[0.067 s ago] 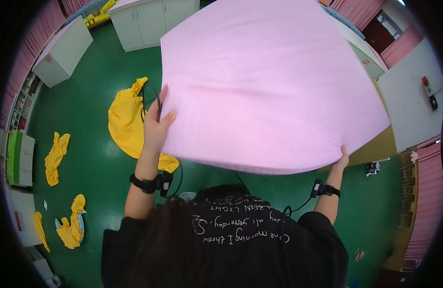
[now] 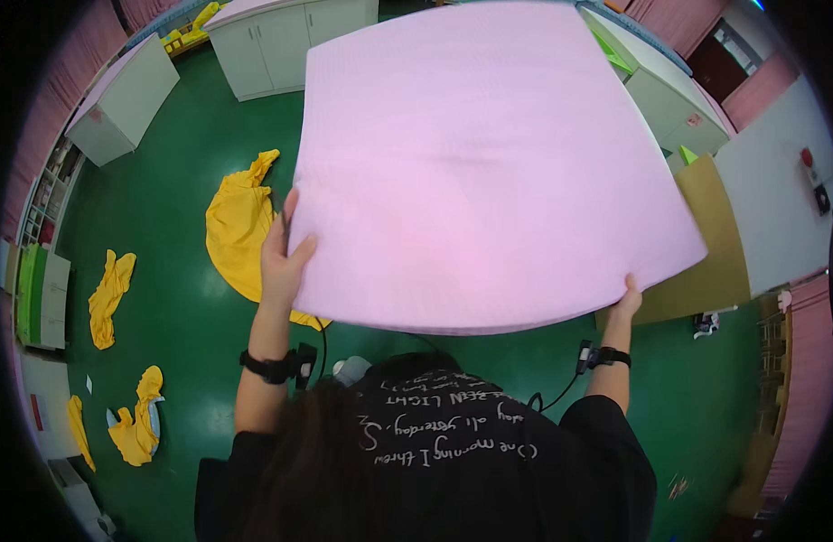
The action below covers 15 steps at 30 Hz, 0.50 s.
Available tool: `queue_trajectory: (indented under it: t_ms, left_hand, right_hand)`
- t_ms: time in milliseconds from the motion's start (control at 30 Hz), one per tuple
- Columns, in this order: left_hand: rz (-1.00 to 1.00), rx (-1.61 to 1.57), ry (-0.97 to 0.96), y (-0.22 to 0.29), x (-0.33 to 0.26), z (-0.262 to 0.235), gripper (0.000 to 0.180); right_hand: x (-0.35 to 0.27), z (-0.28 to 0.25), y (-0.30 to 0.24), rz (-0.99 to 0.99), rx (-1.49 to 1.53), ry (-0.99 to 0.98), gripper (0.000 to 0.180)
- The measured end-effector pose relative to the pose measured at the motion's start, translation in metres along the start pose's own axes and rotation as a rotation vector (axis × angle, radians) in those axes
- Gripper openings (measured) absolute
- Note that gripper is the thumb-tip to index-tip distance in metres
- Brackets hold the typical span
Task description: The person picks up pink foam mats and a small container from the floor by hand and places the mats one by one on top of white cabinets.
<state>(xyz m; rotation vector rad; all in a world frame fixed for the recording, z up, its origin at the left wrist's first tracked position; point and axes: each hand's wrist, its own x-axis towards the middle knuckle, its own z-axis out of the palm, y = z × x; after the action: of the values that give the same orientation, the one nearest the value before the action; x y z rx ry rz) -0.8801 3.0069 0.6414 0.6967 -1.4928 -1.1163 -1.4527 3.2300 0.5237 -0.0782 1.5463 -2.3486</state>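
While in L/R fingers (image 2: 304, 248), pink mat (image 2: 489, 181)

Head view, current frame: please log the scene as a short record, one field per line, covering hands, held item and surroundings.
Held item: pink mat, raised in front of the body
Left hand: left hand grips the mat's left edge, thumb on the upper face
Right hand: right hand grips the near edge, by the right corner
Wrists: black band on each
Floor: green; large yellow cloth beyond the left hand, smaller yellow cloths farther left
Behind: white cabinets
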Motion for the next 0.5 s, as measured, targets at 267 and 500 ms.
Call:
queue_trajectory:
  t_ms: [267, 500]
  left_hand:
    - [-0.259, 0.043, -0.024, -0.131, -0.012, 0.003, 0.063]
    - [-0.336, -0.187, -0.028, -0.185, -0.002, 0.063, 0.065]
  right_hand:
    - [0.041, 0.013, 0.047, -0.005, 0.002, 0.193, 0.036]
    - [0.078, -0.002, 0.016, 0.055, -0.049, 0.331, 0.037]
